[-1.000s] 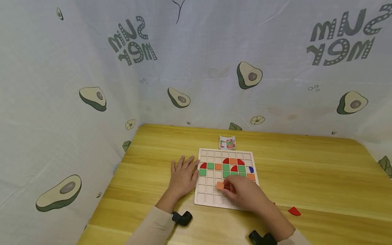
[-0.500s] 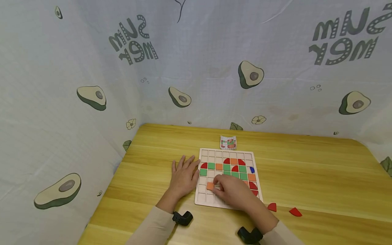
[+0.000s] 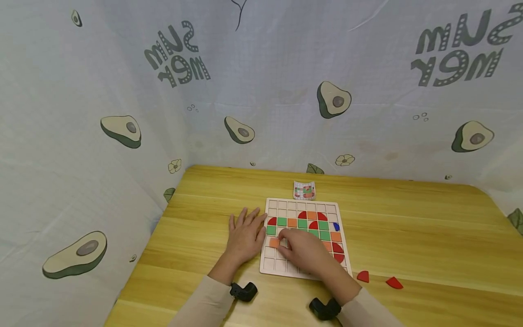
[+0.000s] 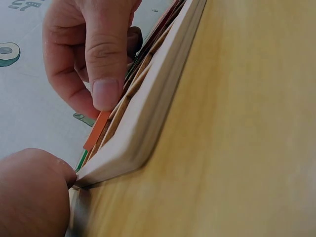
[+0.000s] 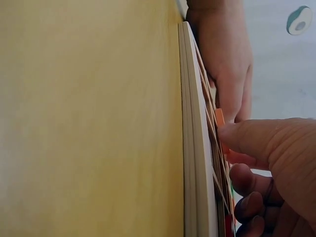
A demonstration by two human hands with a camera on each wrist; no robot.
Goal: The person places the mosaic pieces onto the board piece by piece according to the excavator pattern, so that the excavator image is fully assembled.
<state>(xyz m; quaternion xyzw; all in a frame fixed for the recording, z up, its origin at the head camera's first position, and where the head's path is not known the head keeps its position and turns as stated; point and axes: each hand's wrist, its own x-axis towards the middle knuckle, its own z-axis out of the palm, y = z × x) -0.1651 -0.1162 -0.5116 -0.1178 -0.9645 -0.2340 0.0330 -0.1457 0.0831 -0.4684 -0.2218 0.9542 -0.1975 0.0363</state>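
Note:
A white grid board [image 3: 280,265] lies on the wooden table, with green and orange squares, red quarter circles and a blue piece [image 3: 336,226] in its cells. My right hand [image 3: 305,250] pinches an orange square tile [image 3: 274,243] between thumb and fingers, over the board's left column. In the left wrist view the tile [image 4: 97,131] stands tilted, just above the cell ridges. Flat on the table, fingers spread, my left hand [image 3: 244,235] touches the board's left edge. My right hand hides some cells in the board's middle and lower rows.
Two loose red quarter-circle pieces [image 3: 363,276] lie on the table to the right of the board. Behind the board stands a small curved picture card [image 3: 304,190] with a coloured grid pattern. A white patterned cloth [image 3: 286,91] hangs around the table's back and left sides.
My right hand has carried the orange tile leftward across the board to the left column. Red pieces at the board's right side have come into view. The left hand stays put.

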